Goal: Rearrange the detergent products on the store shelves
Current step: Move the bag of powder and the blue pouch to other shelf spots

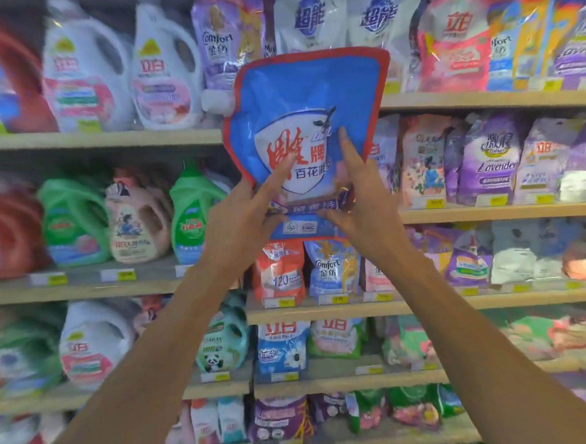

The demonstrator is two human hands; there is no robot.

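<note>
A person's 2 hands, left hand [241, 213] and right hand [359, 200], clamp a blue detergent pouch [307, 118] upright before the store shelves [483, 100], index fingers extended; blurred bottles seemingly behind.

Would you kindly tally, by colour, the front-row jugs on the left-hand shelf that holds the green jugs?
Green jugs: 2
Pink jug: 1
Red jug: 1, blurred at the picture's edge
Total: 4

Bare forearms; no sleeves, rings or watch.
</note>
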